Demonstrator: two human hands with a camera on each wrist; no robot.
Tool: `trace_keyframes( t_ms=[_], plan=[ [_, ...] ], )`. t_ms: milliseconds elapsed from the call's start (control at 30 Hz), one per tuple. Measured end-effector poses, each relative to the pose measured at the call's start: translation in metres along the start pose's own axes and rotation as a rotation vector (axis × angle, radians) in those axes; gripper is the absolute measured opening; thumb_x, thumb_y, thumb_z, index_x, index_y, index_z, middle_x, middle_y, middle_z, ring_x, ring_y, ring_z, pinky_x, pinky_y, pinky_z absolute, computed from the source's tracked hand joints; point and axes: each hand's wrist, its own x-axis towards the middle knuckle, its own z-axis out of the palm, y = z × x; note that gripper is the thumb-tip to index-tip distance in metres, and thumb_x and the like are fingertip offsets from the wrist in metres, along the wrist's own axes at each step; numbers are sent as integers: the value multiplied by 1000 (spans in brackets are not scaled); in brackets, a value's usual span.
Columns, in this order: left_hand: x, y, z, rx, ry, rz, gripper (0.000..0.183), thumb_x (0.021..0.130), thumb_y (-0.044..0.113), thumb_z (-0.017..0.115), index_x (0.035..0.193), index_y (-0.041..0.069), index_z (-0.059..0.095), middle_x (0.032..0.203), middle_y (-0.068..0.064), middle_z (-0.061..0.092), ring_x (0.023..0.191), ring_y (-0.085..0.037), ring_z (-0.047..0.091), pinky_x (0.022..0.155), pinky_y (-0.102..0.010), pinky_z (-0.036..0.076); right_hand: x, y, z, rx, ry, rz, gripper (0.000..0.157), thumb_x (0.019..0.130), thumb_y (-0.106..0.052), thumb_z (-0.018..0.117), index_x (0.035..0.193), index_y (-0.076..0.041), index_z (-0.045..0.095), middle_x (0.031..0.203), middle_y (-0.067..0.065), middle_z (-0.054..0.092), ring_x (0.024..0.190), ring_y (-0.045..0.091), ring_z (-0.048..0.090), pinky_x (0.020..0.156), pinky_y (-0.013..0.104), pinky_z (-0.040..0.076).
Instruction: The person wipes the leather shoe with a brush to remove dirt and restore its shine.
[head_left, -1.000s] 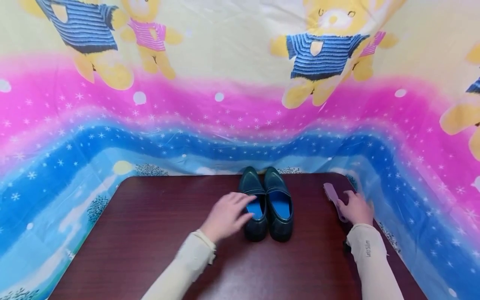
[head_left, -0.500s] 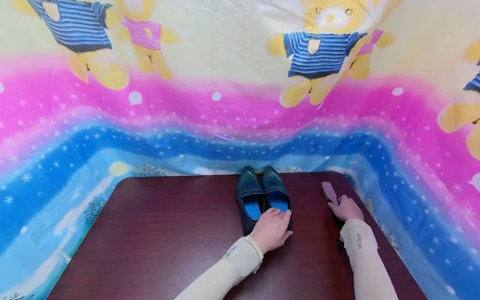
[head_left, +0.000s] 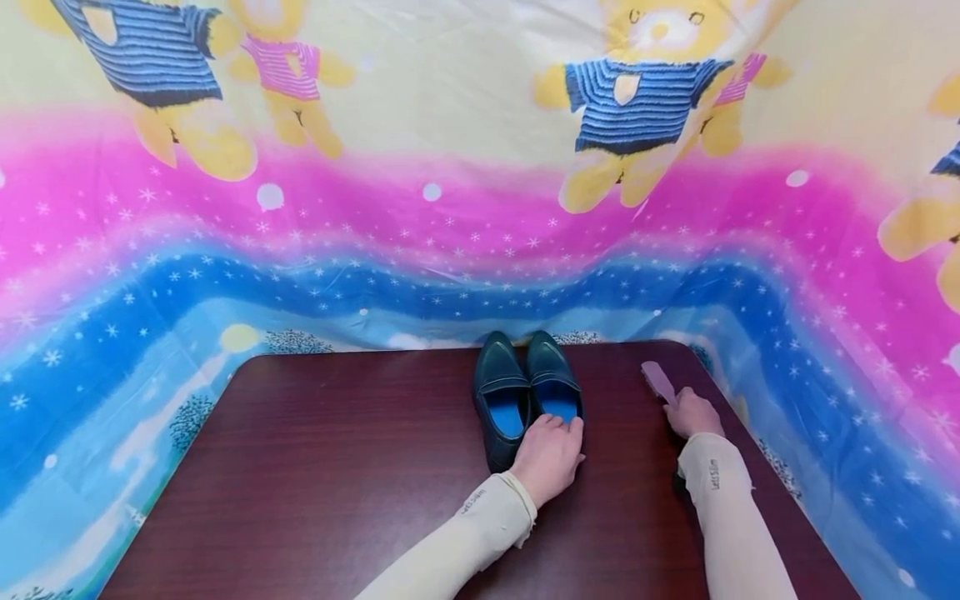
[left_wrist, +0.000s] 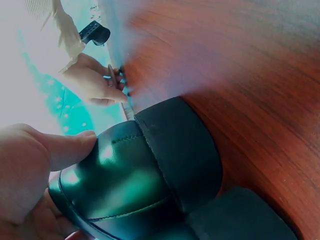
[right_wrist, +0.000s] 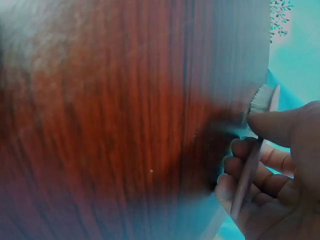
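Observation:
Two dark green leather loafers with blue insoles stand side by side on the table, toes pointing away. My left hand grips the back of the right loafer, thumb on one side and fingers over the opening's rim. In the left wrist view its glossy heel counter and black heel block fill the middle. The left loafer stands close against it. On the right, my right hand holds a pinkish brush by its handle; the right wrist view shows its pale bristles facing the table side.
The dark red-brown wooden table has rounded far corners. A patterned cloth with bears and snowflakes hangs behind it and along both sides, close to the table edges. The loafer toes reach the table's far edge.
My left hand has moved right from above the left loafer to the right loafer's heel and taken hold of it. My right hand has closed round the brush handle.

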Motion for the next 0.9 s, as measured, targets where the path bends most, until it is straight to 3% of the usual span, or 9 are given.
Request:
trace_keyframes(
  t_ms=[267,400,567,700,900],
  plan=[
    [2,-3,-1,-43,3,21,27,97,41,73,103,18,60,83,8,70,89,-10,66,95,-26,51,0,0,-3,-10,-28,-8,29,106,-10,44,119,16,41,106,38,59,100,52,62,85,61,51],
    [-2,-6,-2,-63,-9,26,28,96,39,74,107,18,60,83,9,71,90,-10,66,98,-26,50,-5,-3,0,0,-31,-27,26,107,-10,44,116,14,41,102,35,59,94,48,62,81,57,51],
    [-6,-13,-4,-94,-33,35,32,95,34,77,118,17,63,86,9,74,97,-9,71,110,-26,47,-10,-7,5,13,9,-73,23,107,-11,45,112,10,40,91,25,56,80,36,58,73,50,47],
    [-4,-18,-8,-152,-74,27,41,94,31,78,130,17,64,85,8,75,97,-7,73,115,-28,43,-14,-13,1,21,65,-109,29,107,-11,46,120,13,40,98,30,57,83,38,59,77,55,49],
    [-2,-30,-15,-203,-124,18,44,93,29,79,135,22,65,91,5,77,116,-16,70,103,-32,54,-18,-20,-6,36,80,-117,32,107,-12,47,125,14,40,109,35,58,94,43,62,83,59,50]
  ],
)
